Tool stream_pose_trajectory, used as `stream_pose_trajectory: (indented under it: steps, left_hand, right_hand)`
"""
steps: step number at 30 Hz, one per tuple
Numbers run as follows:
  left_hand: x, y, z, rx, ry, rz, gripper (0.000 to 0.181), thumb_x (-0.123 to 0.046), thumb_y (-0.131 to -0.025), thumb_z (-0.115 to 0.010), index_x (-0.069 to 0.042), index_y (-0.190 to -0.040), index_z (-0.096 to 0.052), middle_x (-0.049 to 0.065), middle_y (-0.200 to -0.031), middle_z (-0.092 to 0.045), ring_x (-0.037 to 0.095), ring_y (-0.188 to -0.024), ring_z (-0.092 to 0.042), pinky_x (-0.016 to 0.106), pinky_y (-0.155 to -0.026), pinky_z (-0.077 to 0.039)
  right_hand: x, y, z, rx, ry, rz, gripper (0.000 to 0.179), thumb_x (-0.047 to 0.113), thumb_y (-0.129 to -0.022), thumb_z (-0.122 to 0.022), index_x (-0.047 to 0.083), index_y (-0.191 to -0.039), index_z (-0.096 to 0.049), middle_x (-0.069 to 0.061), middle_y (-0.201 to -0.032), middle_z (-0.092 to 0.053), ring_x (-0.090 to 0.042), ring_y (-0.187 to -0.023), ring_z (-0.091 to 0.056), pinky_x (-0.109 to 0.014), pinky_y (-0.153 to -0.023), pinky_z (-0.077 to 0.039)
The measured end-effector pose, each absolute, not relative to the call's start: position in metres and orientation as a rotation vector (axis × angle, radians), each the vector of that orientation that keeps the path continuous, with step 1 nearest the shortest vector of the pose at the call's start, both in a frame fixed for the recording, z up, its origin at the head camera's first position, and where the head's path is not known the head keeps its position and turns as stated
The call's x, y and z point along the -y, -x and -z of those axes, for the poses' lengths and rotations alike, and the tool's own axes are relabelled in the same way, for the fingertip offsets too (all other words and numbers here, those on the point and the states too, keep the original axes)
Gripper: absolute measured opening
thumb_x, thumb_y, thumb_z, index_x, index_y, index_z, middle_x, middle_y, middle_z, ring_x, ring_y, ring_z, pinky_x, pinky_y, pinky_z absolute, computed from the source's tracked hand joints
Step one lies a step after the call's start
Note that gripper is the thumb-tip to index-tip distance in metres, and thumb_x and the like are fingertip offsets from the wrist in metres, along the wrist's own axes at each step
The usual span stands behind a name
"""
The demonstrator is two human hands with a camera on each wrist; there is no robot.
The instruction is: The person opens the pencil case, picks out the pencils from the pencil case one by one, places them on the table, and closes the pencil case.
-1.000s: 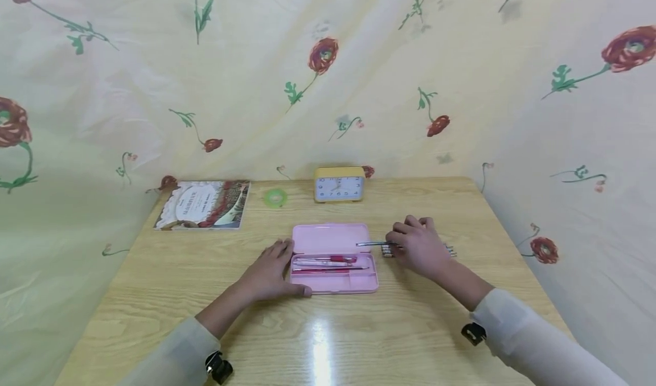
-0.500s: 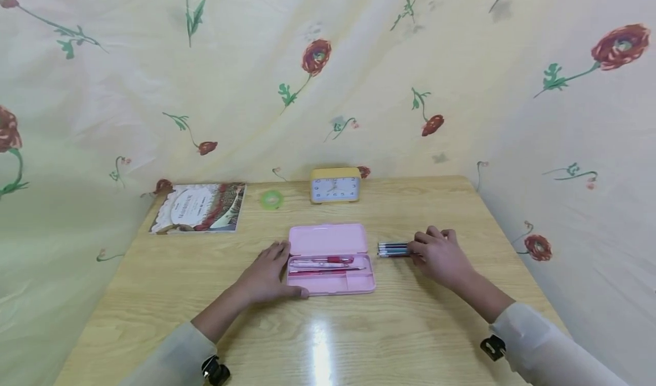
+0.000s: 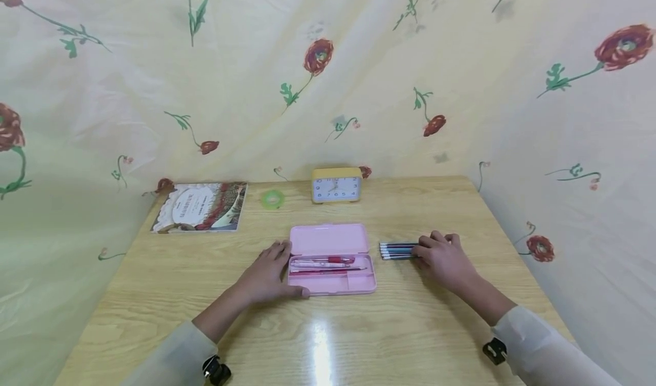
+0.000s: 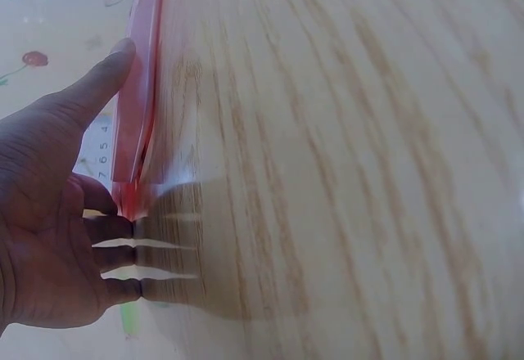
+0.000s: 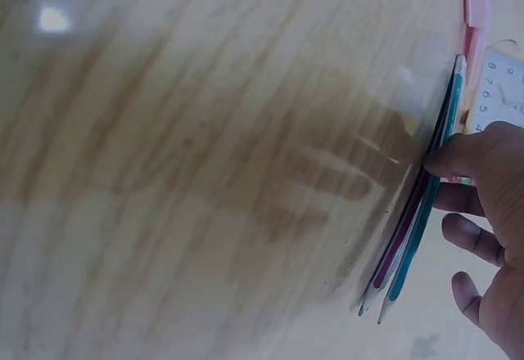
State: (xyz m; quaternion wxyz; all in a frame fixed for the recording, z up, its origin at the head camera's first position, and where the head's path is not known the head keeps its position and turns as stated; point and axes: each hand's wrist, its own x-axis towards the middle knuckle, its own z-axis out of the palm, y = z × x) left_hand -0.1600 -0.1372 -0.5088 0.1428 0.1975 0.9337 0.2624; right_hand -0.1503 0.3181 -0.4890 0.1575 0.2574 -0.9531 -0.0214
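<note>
A pink pencil case (image 3: pixel 329 239) lies with its lid raised back. In it are a red-and-clear pen (image 3: pixel 340 259), a white pen (image 3: pixel 312 265) and a red pencil (image 3: pixel 320 271). My left hand (image 3: pixel 266 275) rests at the case's left end, fingers spread and nearly straight, thumb along the front edge. To the right of the case lie several pencils (image 3: pixel 397 250) side by side, some dark, one teal (image 5: pixel 413 258). My right hand (image 3: pixel 443 261) pinches the pencils between thumb and fingers near their middle. Its palm covers their right ends in the head view.
On the wooden table (image 3: pixel 246 340), a yellow alarm clock (image 3: pixel 336 185) stands at the back. A roll of green tape (image 3: pixel 273 199) and a booklet (image 3: pixel 200 207) lie to its left. A flowered cloth (image 3: pixel 230 78) hangs behind the table.
My right hand has moved right, away from the case. The pencil it held out beside the lid now lies level with the other pencils. My left hand stays at the case.
</note>
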Motion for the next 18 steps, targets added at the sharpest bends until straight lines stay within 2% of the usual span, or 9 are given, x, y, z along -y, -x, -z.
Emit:
stream_pose_trajectory:
  steps: [4,9,14,18]
  left_hand:
    - [0.137,0.16,0.511,-2.691,-0.566,-0.757,0.141,-0.084,-0.078,-0.082,0.0,-0.174,-0.021,0.021,-0.184,-0.02,0.043,-0.173,-0.012,0.059,-0.142,-0.013]
    - [0.137,0.158,0.505,-2.693,-0.585,-0.765,0.141,-0.083,-0.078,-0.083,0.004,-0.173,-0.024,0.024,-0.183,-0.023,0.047,-0.172,-0.015,0.062,-0.141,-0.015]
    - [0.136,0.156,0.5,-2.691,-0.584,-0.757,0.138,-0.08,-0.081,-0.083,0.005,-0.173,-0.024,0.026,-0.182,-0.023,0.048,-0.171,-0.017,0.063,-0.14,-0.017]
    - [0.136,0.156,0.499,-2.684,-0.57,-0.717,0.136,-0.077,-0.083,-0.083,0.003,-0.174,-0.021,0.024,-0.184,-0.021,0.046,-0.172,-0.015,0.061,-0.141,-0.016]
  right_hand:
    - [-0.319,0.15,0.493,2.712,-0.744,0.073,0.018,0.01,-0.086,-0.093,0.014,-0.1,-0.083,-0.005,-0.098,-0.075,-0.029,-0.092,-0.062,-0.067,-0.087,-0.056]
    - [-0.319,0.149,0.493,2.716,-0.739,0.076,0.018,0.01,-0.088,-0.093,0.014,-0.103,-0.083,-0.006,-0.102,-0.076,-0.03,-0.095,-0.064,-0.068,-0.088,-0.057]
    - [-0.318,0.149,0.493,2.725,-0.726,0.055,0.018,0.01,-0.089,-0.092,0.015,-0.103,-0.082,-0.006,-0.101,-0.075,-0.029,-0.094,-0.064,-0.069,-0.087,-0.058]
    - [-0.314,0.15,0.493,2.66,-0.758,-0.001,0.02,0.009,-0.085,-0.095,0.014,-0.1,-0.082,-0.005,-0.099,-0.073,-0.028,-0.091,-0.063,-0.067,-0.085,-0.057]
